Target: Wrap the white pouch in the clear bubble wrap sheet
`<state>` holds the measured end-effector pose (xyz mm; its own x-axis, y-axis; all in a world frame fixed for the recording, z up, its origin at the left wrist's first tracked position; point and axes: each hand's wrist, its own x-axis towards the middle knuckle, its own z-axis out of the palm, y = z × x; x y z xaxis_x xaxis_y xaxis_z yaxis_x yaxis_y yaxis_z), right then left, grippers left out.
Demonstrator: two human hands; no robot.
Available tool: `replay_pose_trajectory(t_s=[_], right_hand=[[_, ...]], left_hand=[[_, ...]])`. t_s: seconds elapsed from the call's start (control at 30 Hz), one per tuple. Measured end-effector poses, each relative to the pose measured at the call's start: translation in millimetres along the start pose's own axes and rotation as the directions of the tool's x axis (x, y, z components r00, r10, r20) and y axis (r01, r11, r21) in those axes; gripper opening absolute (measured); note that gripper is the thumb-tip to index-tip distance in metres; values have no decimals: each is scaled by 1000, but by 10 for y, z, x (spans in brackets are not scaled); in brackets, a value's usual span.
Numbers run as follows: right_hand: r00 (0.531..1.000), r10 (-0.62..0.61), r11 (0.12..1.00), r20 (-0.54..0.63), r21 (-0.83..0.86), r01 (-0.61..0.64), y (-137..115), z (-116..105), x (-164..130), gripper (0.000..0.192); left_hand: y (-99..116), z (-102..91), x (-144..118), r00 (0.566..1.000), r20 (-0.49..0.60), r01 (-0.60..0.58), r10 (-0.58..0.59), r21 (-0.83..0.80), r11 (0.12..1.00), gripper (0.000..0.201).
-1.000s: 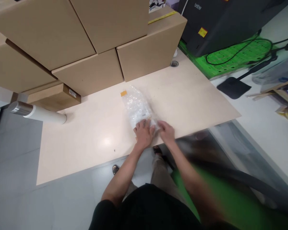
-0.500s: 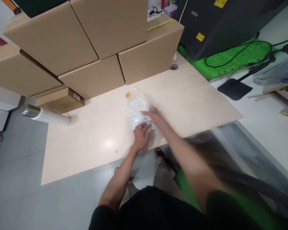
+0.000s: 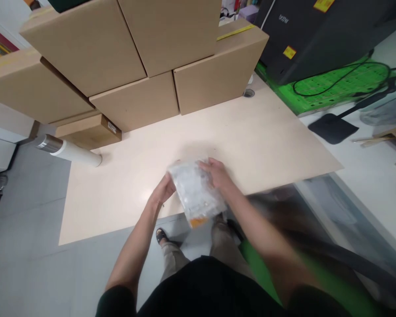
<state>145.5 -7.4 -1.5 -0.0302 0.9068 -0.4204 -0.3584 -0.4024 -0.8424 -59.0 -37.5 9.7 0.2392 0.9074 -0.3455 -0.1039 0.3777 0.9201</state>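
Head view: a clear plastic bag (image 3: pixel 196 192) with an orange label is gripped by the left hand (image 3: pixel 164 190) on its left edge and the right hand (image 3: pixel 218 173) at its far right corner, held over the near edge of the bench (image 3: pixel 270 136). Farther back, a white tube (image 3: pixel 67 150) lies on the bench beside stacked cardboard boxes (image 3: pixel 145 66).

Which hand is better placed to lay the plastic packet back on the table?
Probably the right hand: it grips the plastic packet at its far top edge over the table; the left hand only touches its side.
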Motion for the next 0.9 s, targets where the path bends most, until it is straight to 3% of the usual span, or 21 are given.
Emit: replay_pose_trajectory(t_s=[0.07, 0.13, 0.17, 0.23, 0.3, 0.33, 0.4, 0.5, 0.6, 0.7, 0.9], right_hand=[[979, -52, 990, -199, -137, 25, 116, 114, 241, 38], [923, -209, 922, -323, -379, 76, 235, 189, 410, 28], [888, -331, 846, -318, -517, 130, 295, 207, 454, 24], [814, -562, 605, -149, -745, 282, 411, 197, 463, 33], [753, -641, 330, 144, -835, 441, 510, 130, 404, 41], [735, -616, 218, 283, -836, 504, 546, 78, 368, 45], [714, -504, 57, 486, -806, 589, 585, -49, 315, 56], [720, -314, -83, 619, -773, 629, 566, -249, 331, 86], [725, -136, -132, 675, -738, 662, 533, -406, 437, 112], [707, -70, -131, 704, -709, 693, 559, -502, 541, 123], [704, -147, -109, 694, -719, 686, 601, -495, 581, 117]], left_hand=[[-218, 9, 118, 986, -166, -23, 15, -48, 999, 84], [-403, 53, 252, 921, -390, -7, 13, 17, 1000, 86], [-476, 82, 308, 874, -483, 3, 45, 98, 995, 87], [-578, 133, 374, 791, -567, -3, 229, 370, 929, 82], [-632, 146, 375, 748, -474, -24, 466, 681, 732, 67], [-646, 129, 358, 750, -380, -31, 541, 797, 603, 58], [-655, 42, 311, 815, -177, -48, 551, 928, 370, 49], [-635, -174, 261, 936, 45, -114, 349, 977, 180, 68], [-598, -358, 270, 974, 148, -169, 169, 979, 116, 103], [-591, -421, 311, 978, 184, -193, 102, 978, 82, 128], [-603, -365, 362, 979, 167, -172, 113, 984, 36, 129]])
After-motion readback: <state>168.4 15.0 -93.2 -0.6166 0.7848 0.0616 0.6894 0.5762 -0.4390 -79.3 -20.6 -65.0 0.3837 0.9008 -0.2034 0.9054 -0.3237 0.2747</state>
